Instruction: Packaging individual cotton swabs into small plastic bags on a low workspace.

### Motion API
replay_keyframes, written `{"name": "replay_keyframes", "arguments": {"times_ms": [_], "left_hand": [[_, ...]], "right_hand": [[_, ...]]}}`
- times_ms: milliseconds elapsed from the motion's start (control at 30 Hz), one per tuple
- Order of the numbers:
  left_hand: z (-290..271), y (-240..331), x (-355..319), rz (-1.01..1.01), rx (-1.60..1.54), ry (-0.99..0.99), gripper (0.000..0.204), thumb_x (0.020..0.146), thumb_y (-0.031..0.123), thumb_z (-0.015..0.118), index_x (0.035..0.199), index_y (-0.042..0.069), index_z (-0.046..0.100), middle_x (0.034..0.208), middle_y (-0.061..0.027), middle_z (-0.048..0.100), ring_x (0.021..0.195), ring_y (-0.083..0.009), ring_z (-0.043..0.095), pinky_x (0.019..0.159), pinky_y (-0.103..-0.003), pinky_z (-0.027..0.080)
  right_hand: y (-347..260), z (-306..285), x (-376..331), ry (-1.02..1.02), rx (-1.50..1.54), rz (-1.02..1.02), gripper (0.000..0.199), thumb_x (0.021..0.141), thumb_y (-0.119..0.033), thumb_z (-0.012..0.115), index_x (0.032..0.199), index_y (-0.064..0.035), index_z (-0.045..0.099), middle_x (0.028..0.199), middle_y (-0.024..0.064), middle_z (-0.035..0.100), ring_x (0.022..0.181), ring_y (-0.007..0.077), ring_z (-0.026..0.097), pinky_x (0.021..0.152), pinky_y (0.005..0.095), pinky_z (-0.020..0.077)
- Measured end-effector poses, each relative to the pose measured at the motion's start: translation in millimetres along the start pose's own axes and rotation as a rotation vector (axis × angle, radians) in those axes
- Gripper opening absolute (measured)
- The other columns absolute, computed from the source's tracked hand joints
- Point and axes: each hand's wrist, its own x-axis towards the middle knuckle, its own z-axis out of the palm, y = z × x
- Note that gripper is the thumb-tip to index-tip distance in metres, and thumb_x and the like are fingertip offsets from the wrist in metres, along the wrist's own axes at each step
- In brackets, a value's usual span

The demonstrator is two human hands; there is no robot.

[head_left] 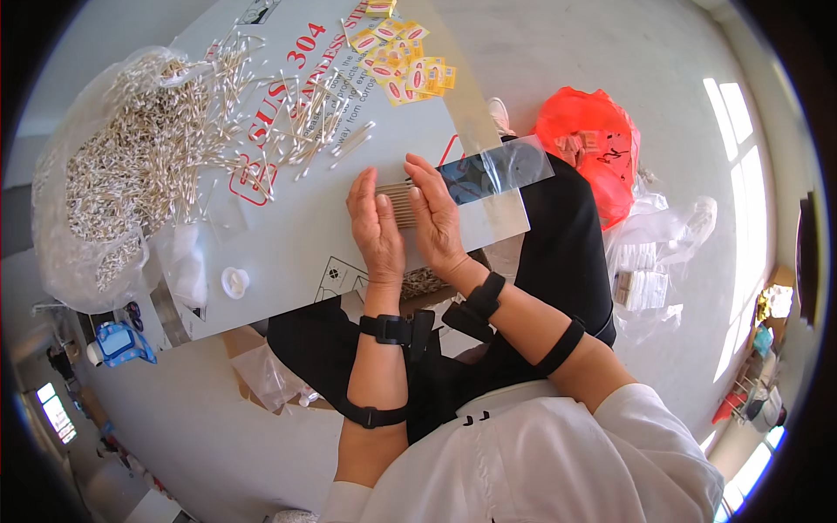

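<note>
Between my two hands lies a bundle of cotton swabs (398, 206), its thin brownish sticks side by side near the table's front edge. My left hand (377, 225) presses on its left side, fingers straight and thumb on top. From the other side my right hand (435, 216) closes against it, so the bundle's ends are mostly covered. Just right of my right hand, a clear plastic sleeve with a dark blue part (495, 172) sticks out over the table edge. Loose cotton swabs (318, 126) are scattered beyond my left hand.
A big clear bag of cotton swabs (118, 157) stands at the left of the table (296, 231). Yellow packets (405, 65) lie at the back. A white round lid (234, 281) and blue pack (122, 343) are at left. A red bag (597, 148) sits on the floor.
</note>
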Motion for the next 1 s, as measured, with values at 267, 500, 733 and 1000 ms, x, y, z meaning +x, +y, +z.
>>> {"name": "replay_keyframes", "arguments": {"times_ms": [267,500,733,1000], "left_hand": [[30,8,-5,0.015,0.024,0.01,0.035,0.101,0.019,0.042,0.125,-0.003,0.052,0.127,-0.0178,0.052,0.12,-0.0314,0.047,0.102,-0.04,0.038],[64,19,-5,0.047,0.052,-0.02,0.037,0.101,0.023,0.042,0.125,-0.003,0.053,0.127,-0.0177,0.053,0.12,-0.03,0.047,0.101,-0.039,0.039],[58,18,0,0.129,0.111,-0.106,0.039,0.098,0.018,0.047,0.132,-0.002,0.047,0.134,-0.019,0.047,0.125,-0.0334,0.043,0.106,-0.042,0.034],[48,20,1,0.338,0.509,-0.345,0.057,0.087,0.014,0.06,0.138,-0.001,0.039,0.142,-0.0207,0.04,0.133,-0.0393,0.035,0.112,-0.048,0.027]], "right_hand": [[1,-18,11,0.059,0.018,0.018,0.027,0.098,-0.006,0.046,0.123,0.002,0.053,0.134,0.018,0.05,0.124,0.0301,0.048,0.105,0.0348,0.0365],[5,-55,31,0.078,-0.039,0.015,0.026,0.098,-0.01,0.046,0.119,0.0021,0.056,0.13,0.0172,0.055,0.117,0.028,0.054,0.1,0.0332,0.0409],[3,-71,36,0.038,0.07,0.071,0.03,0.101,-0.014,0.043,0.126,0.0004,0.054,0.134,0.0087,0.053,0.117,0.0144,0.051,0.101,0.0261,0.0382],[7,-72,38,-0.018,0.086,0.088,0.033,0.102,-0.016,0.043,0.129,0.0005,0.052,0.135,0.0074,0.052,0.122,0.0136,0.048,0.104,0.0254,0.0366]]}}
